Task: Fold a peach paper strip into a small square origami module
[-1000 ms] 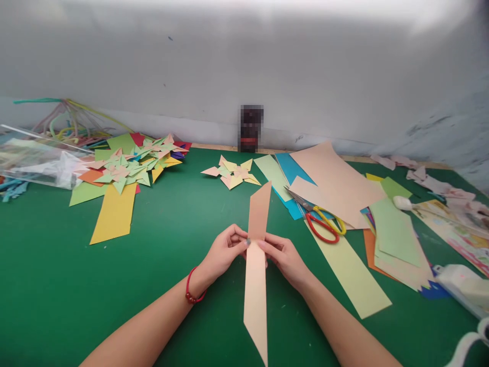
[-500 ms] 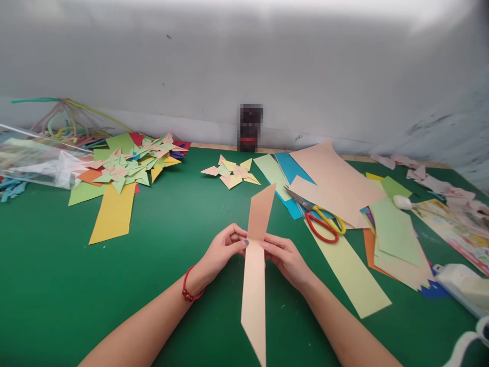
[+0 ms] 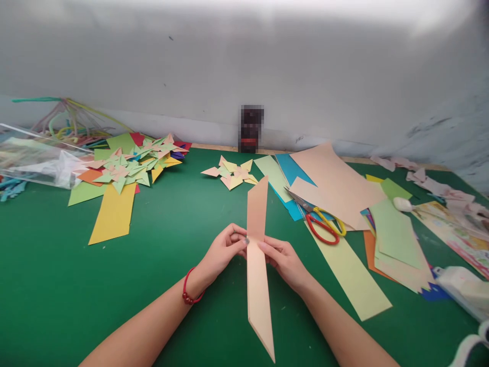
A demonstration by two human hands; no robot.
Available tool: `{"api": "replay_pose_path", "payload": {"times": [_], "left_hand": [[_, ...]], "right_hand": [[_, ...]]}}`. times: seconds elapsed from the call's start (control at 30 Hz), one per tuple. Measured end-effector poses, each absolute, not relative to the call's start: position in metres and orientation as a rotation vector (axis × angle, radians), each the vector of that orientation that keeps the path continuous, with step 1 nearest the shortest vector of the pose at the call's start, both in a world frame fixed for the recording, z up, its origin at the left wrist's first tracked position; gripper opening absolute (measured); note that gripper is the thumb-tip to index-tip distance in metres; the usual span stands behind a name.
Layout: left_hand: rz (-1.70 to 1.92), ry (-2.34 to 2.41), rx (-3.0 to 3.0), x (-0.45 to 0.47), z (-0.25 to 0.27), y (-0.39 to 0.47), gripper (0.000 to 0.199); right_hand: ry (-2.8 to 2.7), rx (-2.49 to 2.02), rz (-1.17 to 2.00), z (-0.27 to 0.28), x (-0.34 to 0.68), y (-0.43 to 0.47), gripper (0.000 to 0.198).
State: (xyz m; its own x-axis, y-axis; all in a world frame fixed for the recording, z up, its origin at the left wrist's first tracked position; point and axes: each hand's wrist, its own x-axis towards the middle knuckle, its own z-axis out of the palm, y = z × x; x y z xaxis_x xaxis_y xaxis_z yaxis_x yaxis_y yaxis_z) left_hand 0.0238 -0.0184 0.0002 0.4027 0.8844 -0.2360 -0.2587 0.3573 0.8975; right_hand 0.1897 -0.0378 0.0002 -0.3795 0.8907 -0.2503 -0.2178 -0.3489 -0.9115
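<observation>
A green table [image 3: 171,285] stands against a pale wall [image 3: 171,71]. At its middle, a pink strip [image 3: 259,280] with slanted ends points away from the body, and it has a bend where the fingers meet it. The left hand [image 3: 228,250] pinches its left edge at this bend, and the right hand [image 3: 284,259] pinches its right edge, both with the thumb on top. The fingers underneath are mostly hidden, so I cannot say how firmly they support the paper. In my judgement, if one thumb slips or the hands pull unevenly, the bend could become crooked; too hard pressing could leave a wrong crease. A paper star [image 3: 235,178] lies beyond, slightly left, and scissors [image 3: 314,209] lie to the right, apart from the strip.
</observation>
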Motion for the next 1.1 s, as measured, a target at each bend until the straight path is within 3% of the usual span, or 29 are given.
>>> {"api": "replay_pose_path", "payload": {"times": [1.1], "left_hand": [[0.829, 0.778, 1.017, 0.0201, 0.0009, -0.0205, 0.016]], "right_hand": [[-1.043, -0.936, 1.850, -0.0026, 0.1922, -0.0358, 0.025]]}}
